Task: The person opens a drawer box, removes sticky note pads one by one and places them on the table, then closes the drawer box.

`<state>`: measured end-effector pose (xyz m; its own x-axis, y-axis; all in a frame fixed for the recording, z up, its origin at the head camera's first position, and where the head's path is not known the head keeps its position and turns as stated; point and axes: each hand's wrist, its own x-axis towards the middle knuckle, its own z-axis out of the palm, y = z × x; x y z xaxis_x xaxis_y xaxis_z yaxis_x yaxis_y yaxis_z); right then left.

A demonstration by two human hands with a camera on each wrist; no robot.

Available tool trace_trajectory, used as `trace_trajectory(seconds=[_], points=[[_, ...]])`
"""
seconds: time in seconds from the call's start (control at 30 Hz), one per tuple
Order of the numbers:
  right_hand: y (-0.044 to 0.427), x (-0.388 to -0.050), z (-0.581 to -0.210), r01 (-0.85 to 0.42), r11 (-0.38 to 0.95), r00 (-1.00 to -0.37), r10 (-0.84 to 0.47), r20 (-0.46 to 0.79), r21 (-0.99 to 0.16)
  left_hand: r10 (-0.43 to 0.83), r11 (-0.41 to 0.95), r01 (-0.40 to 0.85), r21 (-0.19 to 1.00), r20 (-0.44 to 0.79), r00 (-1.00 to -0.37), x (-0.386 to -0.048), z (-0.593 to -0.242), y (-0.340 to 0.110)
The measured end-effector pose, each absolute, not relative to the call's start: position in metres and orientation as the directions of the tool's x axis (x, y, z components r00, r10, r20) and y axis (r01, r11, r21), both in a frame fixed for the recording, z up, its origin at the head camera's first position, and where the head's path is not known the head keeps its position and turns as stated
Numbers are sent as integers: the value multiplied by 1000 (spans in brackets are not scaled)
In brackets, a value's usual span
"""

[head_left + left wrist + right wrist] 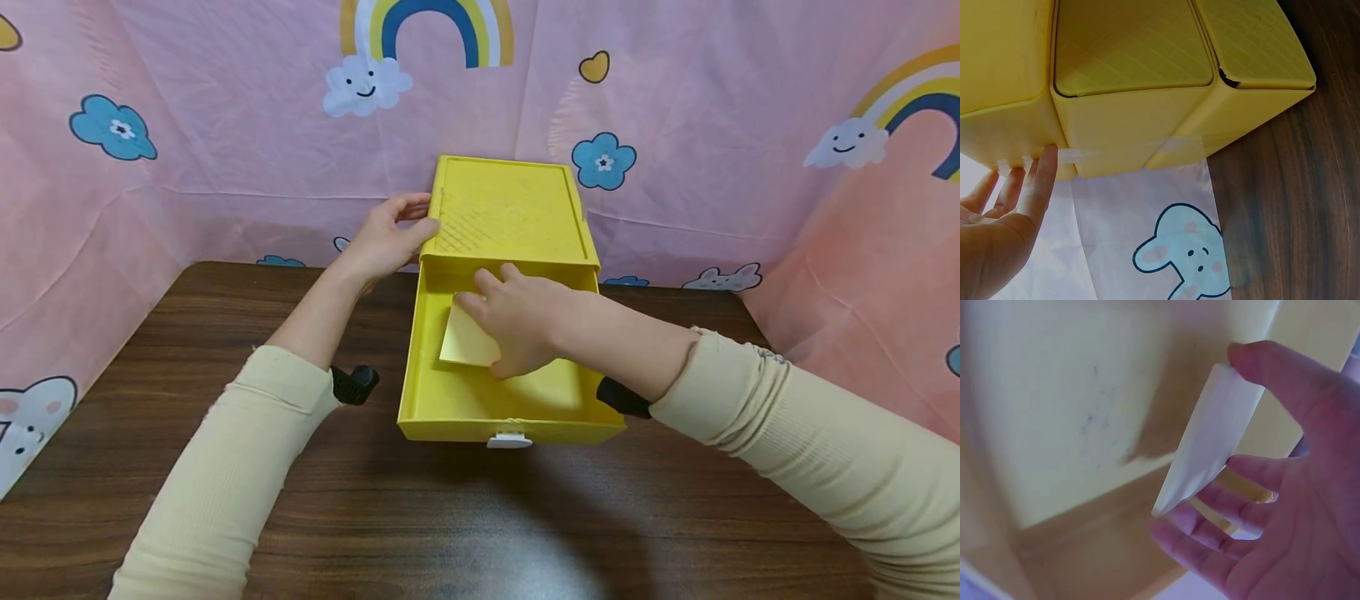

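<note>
A yellow drawer unit (510, 208) stands at the back of the table, its top drawer (487, 404) pulled out. Inside that drawer my right hand (521, 321) grips a flat, pale yellow pad (467, 340) by its edges. The right wrist view shows the pad (1213, 431) tilted above the drawer floor, thumb on one edge and fingertips of the right hand (1291, 481) on the opposite one. My left hand (384, 240) rests against the unit's left side; in the left wrist view the left hand (1007, 231) touches the yellow side (1129, 134) with extended fingers.
The dark wooden table (337, 517) spreads around and in front of the unit. A white handle (510, 441) sticks out from the drawer's front. Pink patterned cloth (262, 125) hangs close behind the unit and at both sides.
</note>
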<state>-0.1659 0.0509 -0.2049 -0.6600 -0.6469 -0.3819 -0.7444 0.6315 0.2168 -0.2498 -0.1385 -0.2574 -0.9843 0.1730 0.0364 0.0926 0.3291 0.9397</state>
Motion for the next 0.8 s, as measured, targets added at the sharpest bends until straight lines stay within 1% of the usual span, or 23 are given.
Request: trace_trajectory(seconds=[0.43, 0.63, 0.8], points=[[68, -164, -187, -777, 607, -625, -715, -313, 164, 169, 314, 98, 944, 45, -985, -251, -258, -139], [74, -157, -182, -800, 587, -596, -752, -281, 125, 170, 312, 92, 946, 40, -985, -252, -258, -138], [82, -152, -177, -821, 559, -571, -789, -228, 119, 170, 308, 90, 947, 39, -985, -252, -258, -139]])
